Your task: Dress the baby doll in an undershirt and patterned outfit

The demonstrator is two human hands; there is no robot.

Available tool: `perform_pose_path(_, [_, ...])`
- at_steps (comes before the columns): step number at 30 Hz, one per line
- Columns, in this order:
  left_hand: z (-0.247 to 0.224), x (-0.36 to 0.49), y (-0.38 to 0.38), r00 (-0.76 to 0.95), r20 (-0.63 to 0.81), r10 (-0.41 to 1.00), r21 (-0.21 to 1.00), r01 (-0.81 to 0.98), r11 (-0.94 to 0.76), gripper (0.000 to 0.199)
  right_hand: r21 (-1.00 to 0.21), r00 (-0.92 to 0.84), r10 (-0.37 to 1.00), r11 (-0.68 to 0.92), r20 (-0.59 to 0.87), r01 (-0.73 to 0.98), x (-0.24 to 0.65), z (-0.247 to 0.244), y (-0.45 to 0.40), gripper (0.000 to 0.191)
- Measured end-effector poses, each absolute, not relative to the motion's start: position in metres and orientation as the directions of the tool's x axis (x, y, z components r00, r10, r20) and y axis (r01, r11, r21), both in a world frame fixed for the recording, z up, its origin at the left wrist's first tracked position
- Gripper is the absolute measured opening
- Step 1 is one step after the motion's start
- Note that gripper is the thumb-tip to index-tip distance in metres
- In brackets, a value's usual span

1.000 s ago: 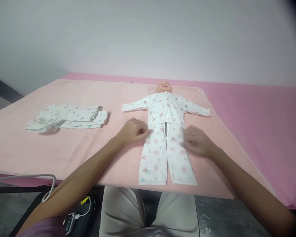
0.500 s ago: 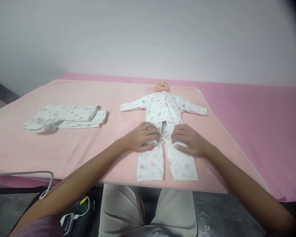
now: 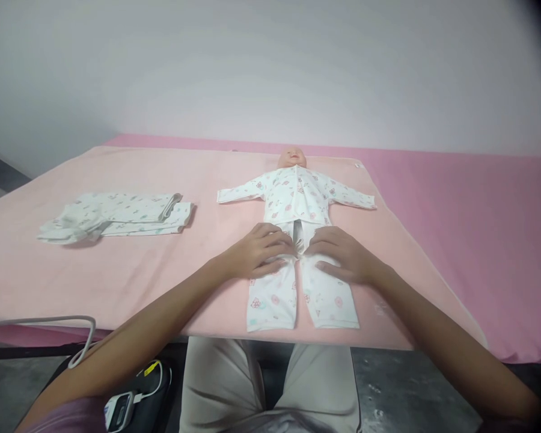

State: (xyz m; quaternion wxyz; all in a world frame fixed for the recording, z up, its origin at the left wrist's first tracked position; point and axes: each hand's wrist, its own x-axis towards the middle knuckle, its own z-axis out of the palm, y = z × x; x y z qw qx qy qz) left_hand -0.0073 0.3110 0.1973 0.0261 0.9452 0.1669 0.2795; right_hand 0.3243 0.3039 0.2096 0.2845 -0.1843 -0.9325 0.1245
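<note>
A baby doll (image 3: 292,157) lies on its back in a white printed long-sleeved top (image 3: 288,195), both sleeves spread outward. Below it is a pair of matching white pants (image 3: 273,304), legs pointing toward me. My left hand (image 3: 264,249) rests across the upper part of the left pant leg, fingers stretched toward the middle and thumb apart. On the other leg lies my right hand (image 3: 338,255), its fingers also extended over the cloth, thumb apart. The fingertips nearly meet at the crotch, where a dark gap shows; they partly hide the fabric there.
Folded white printed baby clothes (image 3: 117,215) lie to the left on a pale pink cloth (image 3: 198,174). Darker pink covering (image 3: 469,240) shows at right, and a wall (image 3: 270,72) stands behind. A white cable (image 3: 40,319) runs by my left forearm; a small device (image 3: 119,412) sits below the table edge.
My right hand has shifted slightly left, bringing its fingertips closer to those of my left hand and narrowing the gap in the pants. The view has moved slightly.
</note>
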Motion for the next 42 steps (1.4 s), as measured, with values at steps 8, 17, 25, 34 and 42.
perform_pose_path(8, [0.196,-0.008,0.315,0.770,0.572,0.284,0.088,0.286,-0.954,0.032,-0.323,-0.677,0.408,0.911,0.613,0.257,0.331,0.208,0.311,0.026])
perform_pose_path(17, [0.202,-0.004,0.318,0.615,0.639,0.463,0.202,0.447,-0.872,0.026,-0.391,-0.568,0.489,0.872,0.662,0.294,0.326,0.212,0.311,0.022])
perform_pose_path(25, [0.279,0.036,0.393,0.252,0.109,0.962,0.756,0.608,-0.245,0.039,-0.691,-0.338,0.883,0.466,0.325,0.552,0.288,0.271,0.387,0.033])
perform_pose_path(34, [0.271,0.042,0.438,0.355,-0.038,0.934,0.878,0.459,-0.139,0.052,-0.803,-0.394,0.909,0.331,0.132,0.495,0.277,0.260,0.431,0.025])
perform_pose_path(42, [0.266,0.039,0.443,0.333,-0.058,0.941,0.889,0.446,-0.104,0.034,-0.825,-0.456,0.884,0.332,0.102,0.459,0.277,0.265,0.429,0.024])
